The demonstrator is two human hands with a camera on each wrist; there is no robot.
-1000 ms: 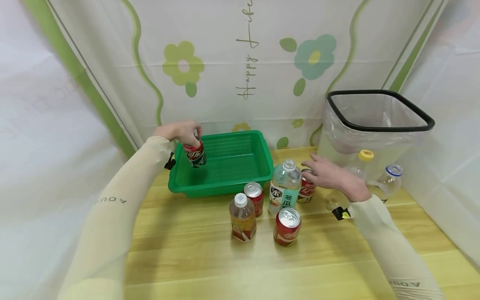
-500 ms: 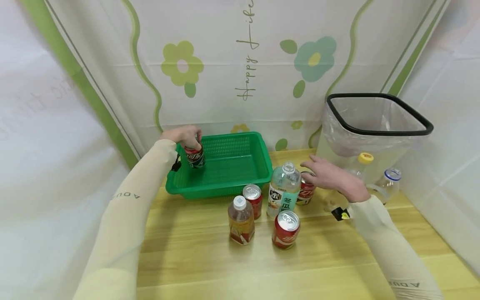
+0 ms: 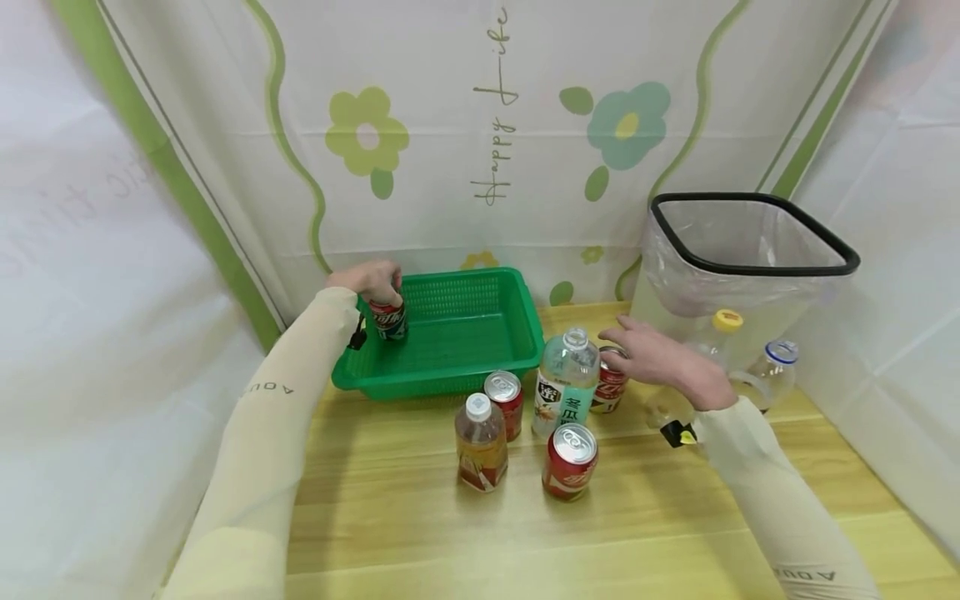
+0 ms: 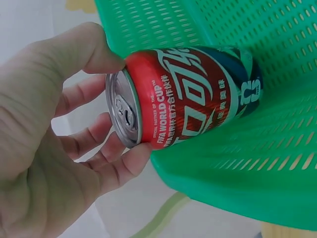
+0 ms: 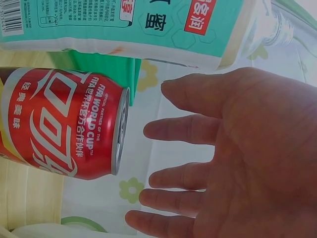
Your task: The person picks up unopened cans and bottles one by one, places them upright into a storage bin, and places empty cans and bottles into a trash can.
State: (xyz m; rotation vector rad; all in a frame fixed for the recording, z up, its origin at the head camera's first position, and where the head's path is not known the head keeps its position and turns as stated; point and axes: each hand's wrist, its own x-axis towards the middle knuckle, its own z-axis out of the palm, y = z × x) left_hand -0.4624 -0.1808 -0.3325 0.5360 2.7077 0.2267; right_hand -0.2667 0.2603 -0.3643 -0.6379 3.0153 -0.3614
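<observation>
My left hand (image 3: 372,280) pinches the top of a red and dark Coke can (image 4: 183,96), thumb on one side of the rim and fingers on the other. This can stands inside the green plastic basket (image 3: 450,382), at its left end. Over on the right, my right hand (image 3: 660,354) hovers just above another Coke can (image 5: 69,124), its fingers spread and apart from the lid. Beside that can is a clear bottle (image 3: 566,379) with a teal label and no cap. Nearer the front are two more red cans, one (image 3: 504,404) by the basket and one (image 3: 570,462) further forward.
A bottle (image 3: 481,446) of brownish drink with a white cap stands front of the basket. A lined bin (image 3: 750,271) with a black rim is at the back right. Clear bottles, one yellow-capped (image 3: 726,323) and one with a blue neck ring (image 3: 780,354), stand before it.
My left hand has lowered the can slightly inside the basket, and my left forearm has shifted right. My right hand has stayed almost still over its can.
</observation>
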